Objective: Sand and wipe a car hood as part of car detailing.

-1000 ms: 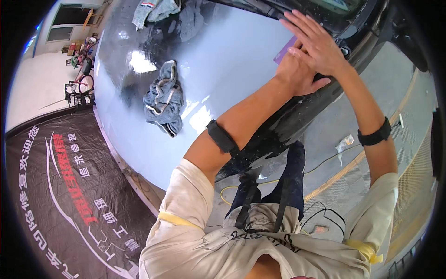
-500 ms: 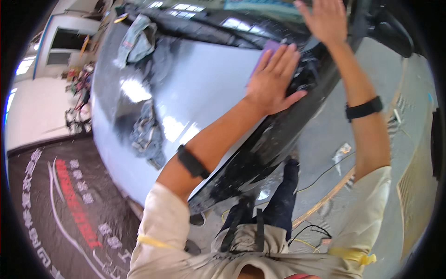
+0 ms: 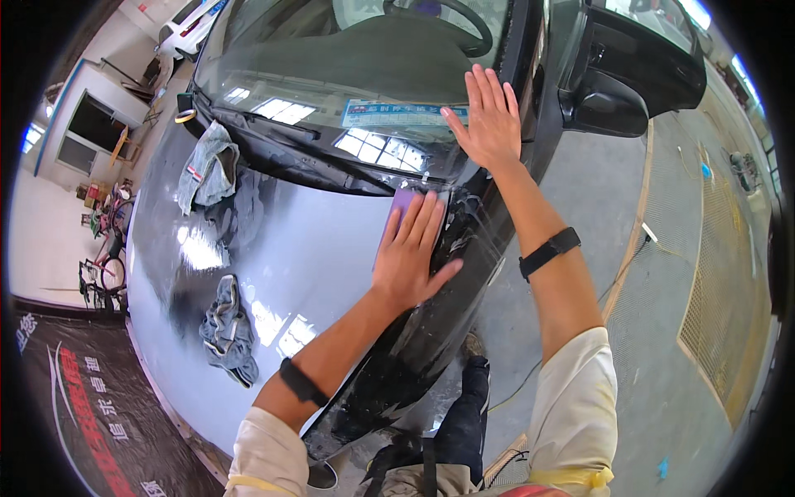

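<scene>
My left hand (image 3: 410, 257) lies with its fingers stretched out over a purple sheet of sandpaper (image 3: 403, 200), pressing it on the rear corner of the car hood (image 3: 323, 224) by the windshield. The hand covers much of the sheet. The hood has a pale grey-blue coat with dark, smudged patches. Up at the lower corner of the windshield (image 3: 364, 74), my right hand (image 3: 490, 120) is spread flat against the glass, holding nothing. On the hood to the left lie a crumpled denim-like rag (image 3: 228, 333) and, farther back, a lighter grey-blue rag (image 3: 209, 168).
A black side mirror (image 3: 609, 103) juts out right of my right arm. A yellow tape roll (image 3: 185, 116) sits at the hood's far left corner. A cable (image 3: 517, 385) and floor gratings (image 3: 720, 306) lie to the right, and a dark printed mat (image 3: 91, 398) lies at lower left.
The view has shifted, showing more of the windshield and mirror. My left hand stays at the hood's rear corner with the purple sheet; my right hand stays up near the glass.
</scene>
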{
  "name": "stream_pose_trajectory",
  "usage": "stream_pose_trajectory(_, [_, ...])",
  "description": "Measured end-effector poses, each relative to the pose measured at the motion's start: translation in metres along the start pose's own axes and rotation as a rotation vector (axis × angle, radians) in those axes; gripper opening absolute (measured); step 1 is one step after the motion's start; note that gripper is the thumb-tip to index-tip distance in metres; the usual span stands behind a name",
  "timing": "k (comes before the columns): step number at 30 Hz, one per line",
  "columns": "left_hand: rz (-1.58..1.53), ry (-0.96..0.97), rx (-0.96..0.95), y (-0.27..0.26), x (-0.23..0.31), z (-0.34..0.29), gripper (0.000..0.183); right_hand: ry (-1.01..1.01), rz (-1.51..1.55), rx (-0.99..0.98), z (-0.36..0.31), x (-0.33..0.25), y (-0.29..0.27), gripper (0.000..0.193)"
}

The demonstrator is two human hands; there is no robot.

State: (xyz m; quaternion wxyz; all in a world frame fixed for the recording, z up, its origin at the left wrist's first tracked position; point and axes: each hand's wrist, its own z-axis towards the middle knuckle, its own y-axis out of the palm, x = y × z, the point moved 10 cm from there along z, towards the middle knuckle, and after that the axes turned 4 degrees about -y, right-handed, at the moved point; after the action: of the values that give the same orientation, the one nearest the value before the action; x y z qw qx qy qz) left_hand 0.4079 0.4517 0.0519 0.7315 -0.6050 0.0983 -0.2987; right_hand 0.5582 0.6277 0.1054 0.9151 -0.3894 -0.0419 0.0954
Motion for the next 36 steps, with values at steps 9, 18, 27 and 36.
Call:
stream_pose_trajectory(9, [0.014,-0.036,0.054,-0.009,-0.017,0.019,0.098,-0.027,-0.051,0.051,0.010,-0.013,-0.004,0.075])
stream_pose_trajectory(18, [0.002,-0.069,0.116,-0.015,-0.025,0.005,0.094,-0.014,-0.034,0.011,0.019,-0.021,-0.003,0.071])
stream_pose_trajectory(27, [0.020,-0.211,-0.126,-0.005,-0.023,-0.080,0.098,-0.034,-0.148,-0.041,-0.003,-0.018,0.019,0.082])
stream_pose_trajectory(36, [0.091,-0.213,0.004,-0.013,-0.019,-0.023,0.098,0.002,0.069,0.007,0.001,-0.002,-0.008,0.080])
